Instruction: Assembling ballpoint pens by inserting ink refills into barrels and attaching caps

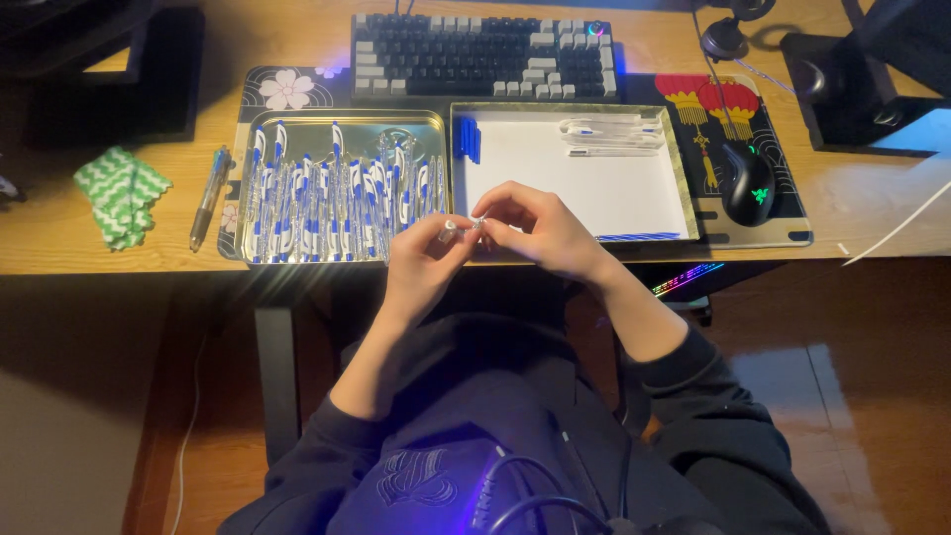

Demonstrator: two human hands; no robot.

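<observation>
Mid-assembly on one pen, as I read it: my left hand point(421, 260) and right hand point(535, 230) meet at the desk's front edge, both pinched shut on a small clear pen part point(462, 227) held between the fingertips, at 6 o'clock from the gap between the two trays. Left has the stubby clear end, right pinches the other end with thumb and forefinger; too small to tell if it's a barrel, tip or spring. Judgement: I'm fitting or twisting two pieces together, and the next move needs the ends kept in line and a steady pinch, then a free spot to set it down. Left metal tray point(260, 121) at 10 o'clock from the hands is packed with blue-and-white pens point(327, 203), laid mostly upright in a row. Right tray point(684, 188) at 1 o'clock has a white liner, blue caps point(468, 139) in its top-left corner, a few clear barrels point(609, 134) along the top, and one blue-striped piece point(639, 237) along the bottom edge. Nothing between the hands and either tray. Around: keyboard point(485, 54) at 12, mouse point(747, 183) on a patterned desk mat point(792, 233) at 2, a multicolour pen point(209, 198) and a green-and-white cloth point(121, 193) at 9. Dim light and glare off the left tray make small parts hard to track.
</observation>
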